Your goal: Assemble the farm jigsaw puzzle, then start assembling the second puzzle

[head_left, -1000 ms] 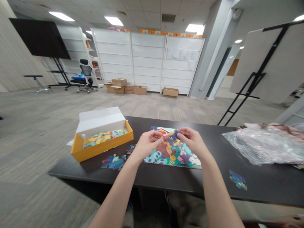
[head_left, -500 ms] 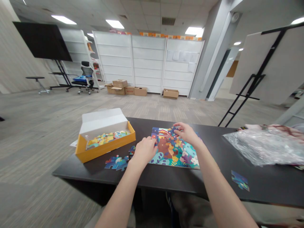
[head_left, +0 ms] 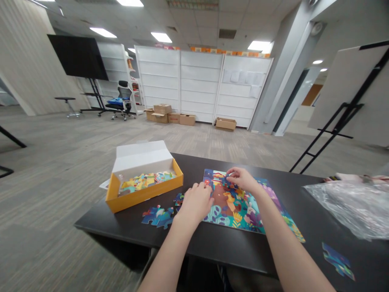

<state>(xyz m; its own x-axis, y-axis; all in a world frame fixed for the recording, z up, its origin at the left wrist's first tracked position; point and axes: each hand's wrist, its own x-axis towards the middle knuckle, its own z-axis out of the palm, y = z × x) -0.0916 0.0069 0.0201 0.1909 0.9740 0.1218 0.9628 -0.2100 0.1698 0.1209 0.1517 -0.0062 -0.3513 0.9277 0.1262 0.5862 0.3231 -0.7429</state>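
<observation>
Three white shelf units [head_left: 200,85] span the upper middle, above grey carpet [head_left: 75,162]. Below, a black table [head_left: 225,243] runs out of frame; lower right, a plastic bag [head_left: 355,207] is cut off. The puzzle [head_left: 223,195] lies lower centre — partly hidden by the hands and right forearm. The left hand [head_left: 196,200] rests, fingers bent, on its left edge, grip hidden; the right hand [head_left: 242,179] nearly closes over a dark blue piece [head_left: 229,181] — whether gripped, I cannot tell.

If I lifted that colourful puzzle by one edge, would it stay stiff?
Probably not: the puzzle looks thin, and the knobbed loose pieces nearby suggest joints that may bend or part. Being thin, it is probably light for its size. Pushed, it would likely slide rather than tip, since it lies flat on the table.
</observation>
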